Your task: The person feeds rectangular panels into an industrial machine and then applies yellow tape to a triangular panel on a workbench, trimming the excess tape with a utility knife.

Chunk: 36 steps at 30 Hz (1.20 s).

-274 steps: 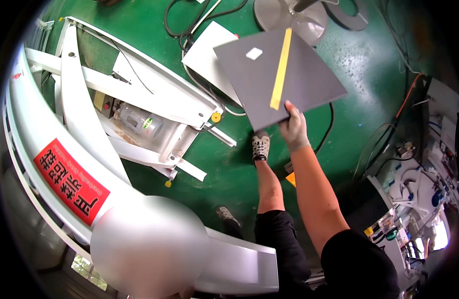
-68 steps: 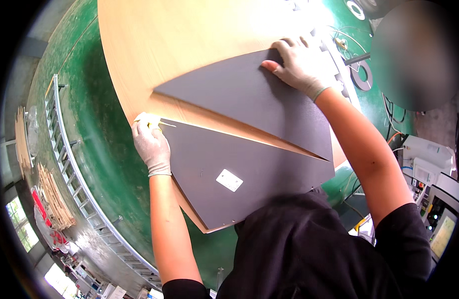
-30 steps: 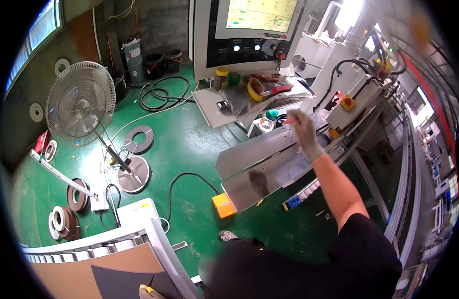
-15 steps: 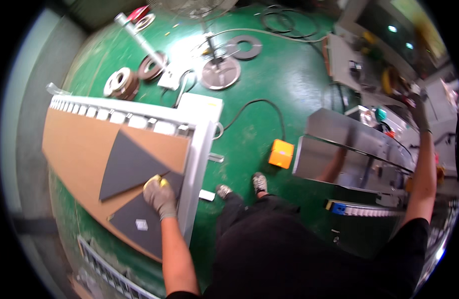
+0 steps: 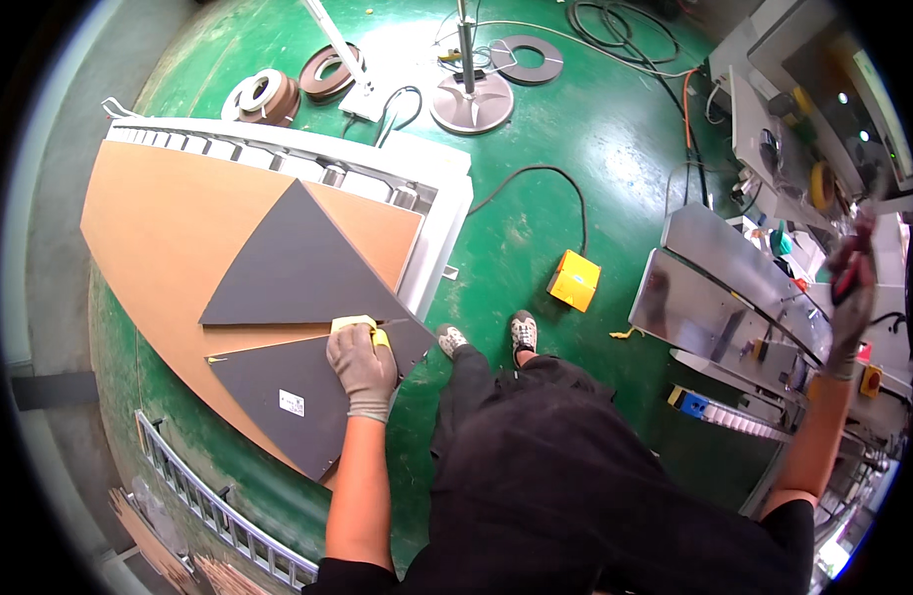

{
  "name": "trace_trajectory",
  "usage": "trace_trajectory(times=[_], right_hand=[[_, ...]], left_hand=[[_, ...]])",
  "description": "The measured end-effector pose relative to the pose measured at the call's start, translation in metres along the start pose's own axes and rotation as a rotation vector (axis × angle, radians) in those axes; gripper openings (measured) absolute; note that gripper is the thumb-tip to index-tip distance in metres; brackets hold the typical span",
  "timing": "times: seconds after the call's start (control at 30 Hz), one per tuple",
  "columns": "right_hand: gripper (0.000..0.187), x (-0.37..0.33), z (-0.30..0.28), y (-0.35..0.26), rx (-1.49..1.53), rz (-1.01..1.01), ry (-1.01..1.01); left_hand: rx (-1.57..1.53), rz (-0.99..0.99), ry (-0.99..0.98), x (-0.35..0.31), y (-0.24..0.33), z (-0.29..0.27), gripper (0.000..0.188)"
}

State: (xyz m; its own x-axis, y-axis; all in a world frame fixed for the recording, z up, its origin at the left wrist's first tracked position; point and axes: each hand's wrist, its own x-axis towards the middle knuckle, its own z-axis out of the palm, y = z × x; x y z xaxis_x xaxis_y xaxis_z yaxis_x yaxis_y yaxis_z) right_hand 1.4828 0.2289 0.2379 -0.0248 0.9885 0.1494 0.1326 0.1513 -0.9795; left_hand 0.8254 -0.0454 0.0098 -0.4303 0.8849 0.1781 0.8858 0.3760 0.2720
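Observation:
My left hand (image 5: 363, 369), in a grey glove, is closed round a small yellow thing (image 5: 350, 322) whose kind I cannot make out. It rests over a dark grey panel (image 5: 303, 263) with a wedge-shaped gap opening leftward. Whether the panel is one piece or two I cannot tell. A white label (image 5: 292, 402) is on its lower part. Beneath lies a large brown board (image 5: 144, 223) on a roller conveyor (image 5: 278, 159). Far right, my gloved right hand (image 5: 851, 322) is raised, closed on a red-handled tool (image 5: 853, 266) blurred by motion.
Bent metal sheets (image 5: 684, 297) and a machine table (image 5: 749, 129) stand at the right. A yellow box (image 5: 575, 281) on a cable lies ahead of my feet. Rolls of edging strip (image 5: 268, 97) and a round stand base (image 5: 472, 104) are farther off. A second roller track (image 5: 213, 506) is lower left.
My right hand has drawn back from the machine side, now with the red-handled tool up. My left hand stays at the panel, which has shifted slightly rightward in view. My head has turned.

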Motion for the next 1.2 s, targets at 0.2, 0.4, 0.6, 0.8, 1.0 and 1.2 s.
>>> trace_trajectory(times=[0.2, 0.4, 0.6, 0.8, 1.0, 1.2], right_hand=[[0.060, -0.115, 0.280, 0.023, 0.028, 0.806, -0.565], [0.044, -0.137, 0.393, 0.021, -0.748, -0.024, -1.190], [0.042, -0.121, 0.435, 0.014, -1.007, -0.052, -1.352], [0.042, -0.109, 0.462, 0.000, -1.156, 0.000, -1.446], [0.027, -0.103, 0.491, -0.020, -1.326, 0.053, -1.596], [0.026, -0.101, 0.500, -0.020, -1.404, 0.023, -1.659]], left_hand=[[-0.025, 0.161, -0.170, -0.008, -0.007, -0.027, 0.032], [0.101, 0.001, 0.054, -0.019, -0.109, -0.028, 0.045], [0.021, -0.014, 0.027, -0.010, -0.102, -0.041, 0.040], [0.031, -0.046, 0.026, -0.008, -0.101, -0.039, 0.040], [0.039, -0.074, -0.011, -0.004, -0.098, -0.045, 0.040], [0.060, -0.084, -0.055, -0.005, -0.099, -0.044, 0.038]])
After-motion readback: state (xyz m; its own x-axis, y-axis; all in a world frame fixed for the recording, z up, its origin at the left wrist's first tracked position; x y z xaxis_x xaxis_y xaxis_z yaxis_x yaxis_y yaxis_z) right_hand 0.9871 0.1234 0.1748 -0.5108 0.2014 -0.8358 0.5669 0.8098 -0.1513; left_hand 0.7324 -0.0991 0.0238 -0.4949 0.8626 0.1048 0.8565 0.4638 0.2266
